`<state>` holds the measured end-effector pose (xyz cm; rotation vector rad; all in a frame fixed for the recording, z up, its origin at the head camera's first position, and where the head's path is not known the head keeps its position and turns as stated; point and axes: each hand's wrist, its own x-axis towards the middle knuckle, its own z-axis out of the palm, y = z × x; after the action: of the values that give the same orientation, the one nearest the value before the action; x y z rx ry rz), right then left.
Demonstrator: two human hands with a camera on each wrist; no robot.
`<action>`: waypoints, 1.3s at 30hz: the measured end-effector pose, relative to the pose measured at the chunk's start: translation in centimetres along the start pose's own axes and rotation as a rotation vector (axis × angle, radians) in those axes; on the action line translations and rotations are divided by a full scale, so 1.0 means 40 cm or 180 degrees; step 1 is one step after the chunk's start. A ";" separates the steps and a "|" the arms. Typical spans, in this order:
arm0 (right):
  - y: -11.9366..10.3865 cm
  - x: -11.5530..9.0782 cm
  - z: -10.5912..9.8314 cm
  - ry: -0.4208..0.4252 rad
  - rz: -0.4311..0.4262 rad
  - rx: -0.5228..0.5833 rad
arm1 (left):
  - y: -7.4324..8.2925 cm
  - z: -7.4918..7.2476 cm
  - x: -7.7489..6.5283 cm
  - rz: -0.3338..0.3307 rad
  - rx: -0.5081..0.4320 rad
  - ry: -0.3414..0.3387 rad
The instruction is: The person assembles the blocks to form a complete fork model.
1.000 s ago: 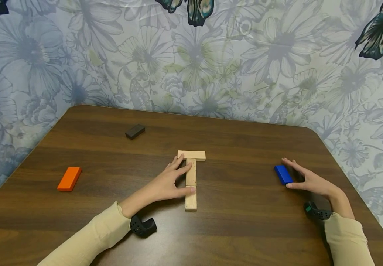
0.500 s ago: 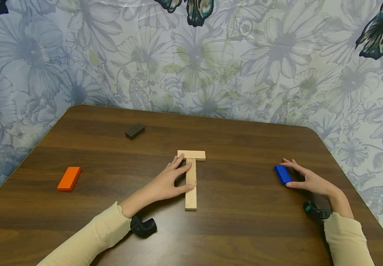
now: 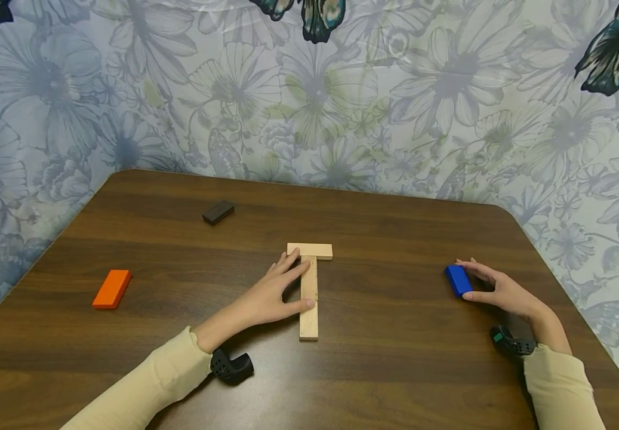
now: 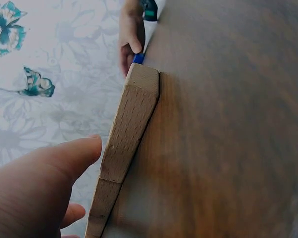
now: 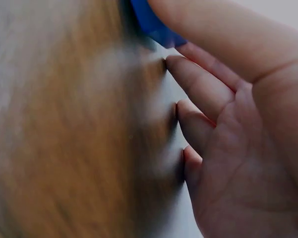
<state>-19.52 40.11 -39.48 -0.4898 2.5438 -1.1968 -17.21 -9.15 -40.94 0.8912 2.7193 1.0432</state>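
Note:
My left hand [image 3: 268,298] lies with spread fingers over the pale wooden blocks in the middle of the table. Its thumb touches near the joint between the lower block [image 3: 308,325] and the middle block [image 3: 311,280], which lie end to end. Other fingertips reach the middle block and the crosswise block [image 3: 318,251], which caps the line like a T. Over at the right, my right hand [image 3: 508,292] pinches a blue block [image 3: 456,280] between thumb and fingers. That blue block [image 5: 156,25] is partly hidden by the thumb in the right wrist view.
An orange block [image 3: 112,289] lies on the left of the brown wooden table [image 3: 384,358]. Farther back sits a dark block [image 3: 218,212]. A floral wall covering [image 3: 336,107] with butterflies rises behind the table's far edge.
My right hand's fingers have closed in on the blue block, which has shifted very slightly to the right. My left hand has stayed in place on the wooden blocks.

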 end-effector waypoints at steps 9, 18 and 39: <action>-0.019 0.003 0.007 0.0279 0.0166 -0.0235 | 0.003 0.000 0.000 -0.0045 0.0032 -0.0032; -0.069 0.040 0.033 0.0431 0.0081 -0.0456 | 0.012 0.003 -0.005 -0.0061 0.0051 -0.0018; -0.203 0.140 0.113 0.0620 0.0046 -0.0409 | 0.016 0.004 -0.010 -0.0075 0.0068 -0.0005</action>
<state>-21.30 29.81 -36.53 -0.3999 2.7975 -1.1313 -16.53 -8.89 -40.71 0.8608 2.7378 1.0104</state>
